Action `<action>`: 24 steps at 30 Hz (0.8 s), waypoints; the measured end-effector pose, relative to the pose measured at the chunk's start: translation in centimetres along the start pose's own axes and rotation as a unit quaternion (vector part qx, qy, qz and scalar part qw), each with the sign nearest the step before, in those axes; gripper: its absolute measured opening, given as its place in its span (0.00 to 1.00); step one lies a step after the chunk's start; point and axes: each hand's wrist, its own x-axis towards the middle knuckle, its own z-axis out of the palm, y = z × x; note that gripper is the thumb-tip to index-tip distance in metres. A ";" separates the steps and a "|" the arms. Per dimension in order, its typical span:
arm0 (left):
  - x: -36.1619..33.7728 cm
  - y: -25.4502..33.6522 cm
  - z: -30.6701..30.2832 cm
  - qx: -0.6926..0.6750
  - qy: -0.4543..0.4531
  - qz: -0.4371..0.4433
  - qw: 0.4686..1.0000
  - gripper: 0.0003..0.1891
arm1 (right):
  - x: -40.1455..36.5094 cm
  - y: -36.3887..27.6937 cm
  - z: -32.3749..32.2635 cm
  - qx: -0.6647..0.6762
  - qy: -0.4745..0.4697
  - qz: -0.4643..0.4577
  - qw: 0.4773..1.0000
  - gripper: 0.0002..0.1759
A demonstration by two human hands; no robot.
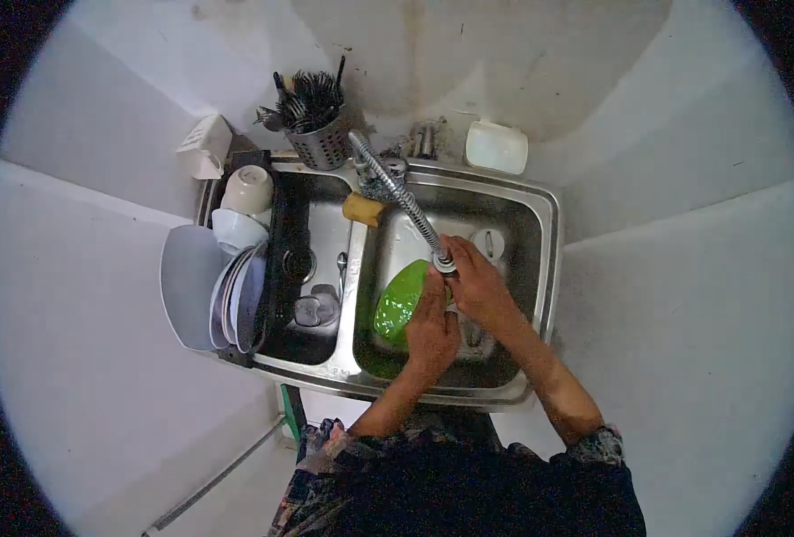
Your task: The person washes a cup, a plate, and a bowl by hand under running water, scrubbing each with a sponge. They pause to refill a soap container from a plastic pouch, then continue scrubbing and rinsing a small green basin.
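Over the right sink basin (pixel 544 268), my right hand (pixel 477 282) is closed around the head of the spring-hose faucet (pixel 406 201). My left hand (pixel 433 336) is just beside it, its fingers raised near the spray head; what it grips, if anything, is hidden. Beneath both hands a wet, bright green item (pixel 400 300) lies in the basin, partly covered by my left hand. A round white object (pixel 488 242) rests at the basin's back right. The yellow sponge (pixel 362 209) sits on the divider between the basins.
Left of the basins, a dish rack (pixel 280 233) holds bowls (pixel 248 190) and upright plates (pixel 233 300). Behind stands a perforated metal holder (pixel 320 143) with dark cutlery. A spoon (pixel 342 268) and small clear cups (pixel 316 310) lie in the left basin. A white soap dish (pixel 497 148) is at the wall.
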 end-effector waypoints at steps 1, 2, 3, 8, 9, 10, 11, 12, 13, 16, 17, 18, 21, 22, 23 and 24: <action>0.1 -0.1 0.0 -0.014 0.015 0.000 1.000 0.32 | 0.3 -0.1 -0.3 0.000 -0.001 0.002 1.000 0.29; 0.7 0.8 -1.1 -0.018 0.013 0.000 1.000 0.32 | 0.6 -0.2 -0.9 0.011 -0.034 0.005 0.999 0.30; 1.1 1.5 -2.9 -0.052 -0.060 -0.105 0.991 0.29 | 0.6 -0.2 -1.5 0.024 -0.069 0.011 0.997 0.31; 0.0 -4.2 -3.7 -0.206 0.012 -0.106 0.973 0.19 | 0.0 3.2 -3.3 0.145 -0.021 -0.001 0.989 0.25; -0.4 -5.2 -3.7 -0.191 0.024 -0.163 0.968 0.18 | -0.6 4.7 -3.0 0.217 0.033 0.083 0.972 0.22; -0.9 -6.1 -3.5 -0.174 0.035 -0.220 0.959 0.16 | -1.6 6.4 -2.3 0.217 0.032 0.086 0.972 0.22; -1.6 -7.1 -3.0 -0.174 0.033 -0.222 0.959 0.16 | -3.4 8.4 -0.9 0.245 0.091 0.205 0.943 0.17; -2.2 -8.2 -2.3 -0.116 0.018 -0.252 0.961 0.16 | -5.3 10.7 1.1 0.268 0.150 0.320 0.896 0.13; -2.8 -9.8 -1.4 -0.058 0.004 -0.281 0.958 0.16 | -8.1 14.5 5.0 0.310 0.105 0.343 0.881 0.10; -6.5 -20.7 4.3 0.042 -0.084 -0.314 0.945 0.25 | -14.7 20.2 15.7 0.471 0.033 0.407 0.782 0.07; -7.6 -22.8 5.7 0.093 -0.099 -0.281 0.950 0.31 | -15.4 21.1 18.2 0.470 0.035 0.409 0.781 0.07; -8.3 -23.1 6.2 0.094 -0.101 -0.281 0.950 0.31 | -15.7 21.8 20.6 0.451 0.015 0.426 0.784 0.10; -8.6 -23.3 7.2 0.159 -0.043 -0.196 0.967 0.38 | -15.4 23.3 27.6 0.397 -0.038 0.472 0.786 0.20; -8.1 -22.6 7.0 0.234 -0.095 -0.225 0.941 0.39 | -15.3 23.7 29.8 0.400 -0.037 0.475 0.783 0.20; -7.8 -22.6 7.2 0.307 -0.145 -0.250 0.907 0.39 | -15.0 24.0 31.5 0.182 -0.025 0.421 0.888 0.23; -7.3 -22.7 7.4 0.309 -0.150 -0.249 0.906 0.39 | -15.1 24.4 32.7 -0.048 -0.013 0.342 0.938 0.26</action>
